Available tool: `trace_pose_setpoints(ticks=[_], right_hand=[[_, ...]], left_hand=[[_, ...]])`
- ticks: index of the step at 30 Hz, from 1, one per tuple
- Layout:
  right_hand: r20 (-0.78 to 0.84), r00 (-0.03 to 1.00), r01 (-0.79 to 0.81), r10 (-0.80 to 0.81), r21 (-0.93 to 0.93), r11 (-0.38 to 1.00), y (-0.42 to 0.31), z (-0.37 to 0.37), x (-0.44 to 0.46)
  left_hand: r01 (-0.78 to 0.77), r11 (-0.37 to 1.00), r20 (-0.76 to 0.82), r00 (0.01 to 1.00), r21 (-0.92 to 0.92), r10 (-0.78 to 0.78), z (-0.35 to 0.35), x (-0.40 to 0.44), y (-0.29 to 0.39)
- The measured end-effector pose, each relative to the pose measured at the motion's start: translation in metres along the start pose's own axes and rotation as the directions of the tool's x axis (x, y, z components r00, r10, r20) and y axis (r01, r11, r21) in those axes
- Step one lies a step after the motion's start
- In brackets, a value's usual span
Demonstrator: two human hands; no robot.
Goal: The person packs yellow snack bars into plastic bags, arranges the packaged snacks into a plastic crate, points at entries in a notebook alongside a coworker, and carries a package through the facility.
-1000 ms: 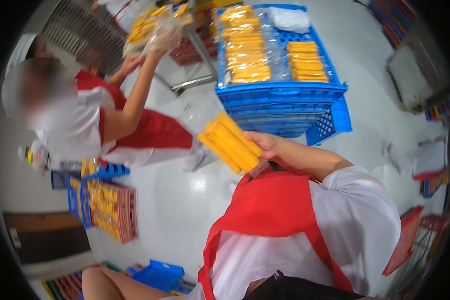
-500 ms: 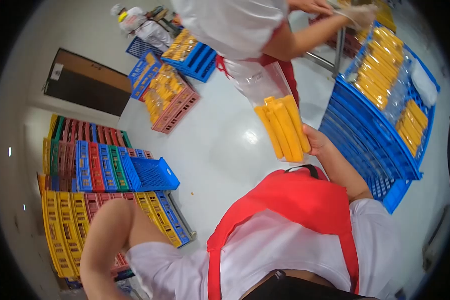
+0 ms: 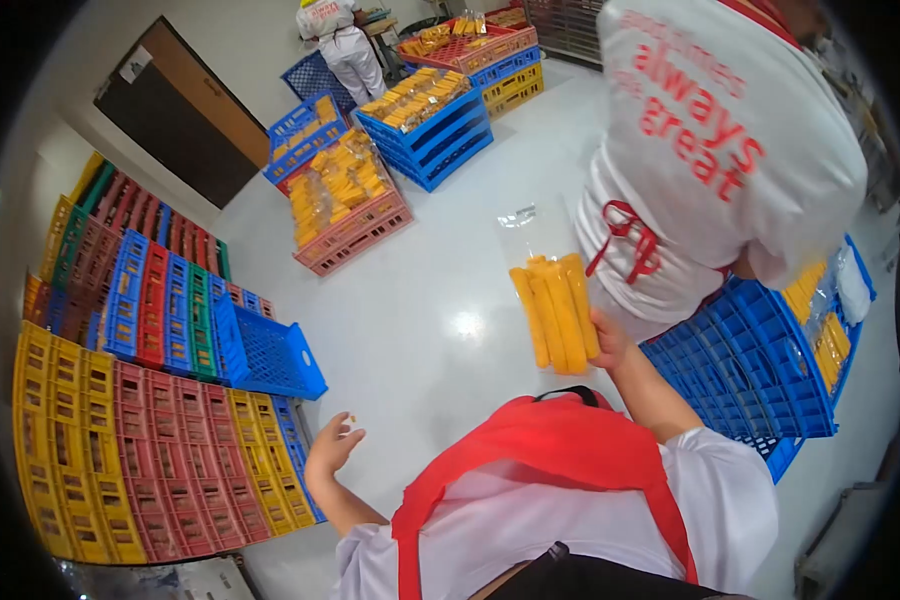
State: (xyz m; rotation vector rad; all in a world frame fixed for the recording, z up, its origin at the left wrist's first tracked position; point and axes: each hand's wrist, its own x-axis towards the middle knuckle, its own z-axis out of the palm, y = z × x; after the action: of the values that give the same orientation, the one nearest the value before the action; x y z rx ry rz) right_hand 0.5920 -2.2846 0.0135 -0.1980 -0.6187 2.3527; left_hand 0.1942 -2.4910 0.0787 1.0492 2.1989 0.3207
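My right hand [image 3: 610, 340] grips the lower right edge of a clear plastic bag [image 3: 552, 315] with several long yellow sticks inside. The bag stands upright in front of my red apron, its printed upper part without sticks. At the lower left, my left hand [image 3: 335, 445] is raised with its fingers apart and holds nothing. It is near a tall stack of coloured crates [image 3: 175, 460].
A co-worker [image 3: 710, 150] stands with back turned at the upper right, close beyond the bag. Blue crates [image 3: 740, 350] holding yellow packs are at the right. More filled crates [image 3: 425, 135] stand ahead, near another person [image 3: 345, 55] and a dark door [image 3: 185, 110].
The view has swung left towards the stacked crates and door. My left hand has come into view with spread fingers. My right hand still holds the bag, now more upright than at first.
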Motion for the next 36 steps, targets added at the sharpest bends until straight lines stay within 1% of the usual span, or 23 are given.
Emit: trace_pose_setpoints(ticks=[1, 2, 4, 5, 6, 7, 9, 11, 15, 18, 20, 21, 22, 24, 26, 27, 29, 30, 31, 32, 33, 35, 36], right_hand=[[0.038, 0.999, -0.004, 0.002, 0.038, 0.999, 0.008, -0.003, 0.021], [0.077, 0.997, -0.007, 0.001, 0.081, 0.997, 0.014, -0.003, 0.04], [0.014, 0.999, 0.046, -0.046, 0.021, 0.999, 0.018, 0.01, 0.077], [-0.033, 0.995, 0.097, -0.098, -0.036, 0.995, 0.017, 0.015, 0.091], [-0.048, 0.994, 0.097, -0.099, -0.027, 0.995, 0.016, 0.021, 0.104], [-0.084, 0.984, 0.156, -0.158, -0.03, 0.987, 0.012, 0.027, 0.118], [-0.128, 0.966, 0.221, -0.224, -0.039, 0.975, 0.004, 0.033, 0.147], [-0.244, 0.917, 0.285, -0.315, -0.15, 0.947, -0.01, 0.033, 0.177], [-0.274, 0.872, 0.356, -0.406, -0.215, 0.91, -0.05, 0.01, 0.228], [-0.145, 0.916, 0.346, -0.374, -0.187, 0.92, -0.079, -0.012, 0.281], [-0.047, 0.928, 0.357, -0.369, -0.172, 0.918, -0.1, -0.02, 0.318], [-0.035, 0.924, 0.369, -0.38, -0.166, 0.914, -0.115, -0.024, 0.342], [-0.053, 0.925, 0.364, -0.376, -0.16, 0.918, -0.122, -0.028, 0.36], [-0.092, 0.928, 0.346, -0.361, -0.146, 0.927, -0.134, -0.041, 0.388], [0.052, 0.958, 0.283, -0.282, -0.012, 0.959, -0.15, -0.046, 0.418], [0.042, 0.96, 0.276, -0.275, -0.012, 0.961, -0.157, -0.05, 0.433], [0.072, 0.97, 0.229, -0.233, 0.058, 0.972, -0.165, -0.056, 0.463], [0.065, 0.975, 0.21, -0.213, 0.054, 0.976, -0.169, -0.056, 0.477], [0.016, 0.968, 0.25, -0.25, -0.04, 0.967, -0.172, -0.055, 0.492], [-0.029, 0.956, 0.285, -0.291, -0.135, 0.949, -0.173, -0.053, 0.507], [-0.036, 0.961, 0.268, -0.275, -0.135, 0.954, -0.175, -0.043, 0.524], [0.002, 0.928, 0.328, -0.372, -0.471, 0.819, -0.18, -0.015, 0.556], [-0.011, 0.929, 0.323, -0.371, -0.469, 0.822, -0.177, -0.009, 0.57]], left_hand=[[0.002, 1.0, 0.021, 1.0, -0.012, -0.002, -0.004, 0.016, -0.019], [-0.002, 1.0, -0.019, 1.0, -0.012, 0.002, -0.008, 0.036, -0.04], [-0.007, 1.0, -0.05, 0.999, -0.004, 0.006, -0.02, 0.064, -0.053], [-0.085, 0.996, -0.013, 0.996, 0.013, 0.085, -0.021, 0.076, -0.044], [-0.162, 0.986, 0.026, 0.987, 0.027, 0.161, -0.023, 0.088, -0.034], [-0.159, 0.987, 0.04, 0.987, 0.034, 0.157, -0.026, 0.1, -0.024], [-0.332, 0.925, 0.252, 0.894, -0.185, 0.371, -0.033, 0.125, -0.001], [-0.352, 0.911, 0.297, 0.865, -0.214, 0.405, -0.04, 0.152, 0.019], [-0.45, 0.864, 0.364, 0.784, -0.224, 0.503, -0.046, 0.202, 0.06], [-0.497, 0.838, 0.366, 0.753, -0.226, 0.546, -0.057, 0.249, 0.077], [-0.501, 0.85, 0.37, 0.768, -0.162, 0.523, -0.063, 0.281, 0.085], [-0.423, 0.878, 0.424, 0.769, -0.225, 0.479, -0.068, 0.294, 0.096], [-0.317, 0.906, 0.495, 0.76, -0.281, 0.42, -0.074, 0.303, 0.104], [-0.287, 0.911, 0.545, 0.733, -0.295, 0.407, -0.084, 0.338, 0.121], [-0.364, 0.837, 0.5, 0.677, -0.408, 0.539, -0.097, 0.372, 0.149], [-0.476, 0.85, 0.49, 0.698, -0.226, 0.522, -0.114, 0.385, 0.182], [-0.597, 0.768, 0.345, 0.688, -0.23, 0.638, -0.126, 0.417, 0.224], [-0.569, 0.725, 0.274, 0.679, -0.388, 0.681, -0.129, 0.43, 0.249], [-0.535, 0.655, 0.193, 0.677, -0.533, 0.71, -0.132, 0.441, 0.275], [-0.583, 0.603, 0.111, 0.663, -0.545, 0.741, -0.137, 0.449, 0.304], [-0.628, 0.551, 0.032, 0.643, -0.549, 0.765, -0.142, 0.457, 0.332], [-0.656, 0.481, -0.148, 0.667, -0.582, 0.73, -0.144, 0.481, 0.381], [-0.648, 0.486, -0.138, 0.672, -0.587, 0.728, -0.14, 0.504, 0.397]])
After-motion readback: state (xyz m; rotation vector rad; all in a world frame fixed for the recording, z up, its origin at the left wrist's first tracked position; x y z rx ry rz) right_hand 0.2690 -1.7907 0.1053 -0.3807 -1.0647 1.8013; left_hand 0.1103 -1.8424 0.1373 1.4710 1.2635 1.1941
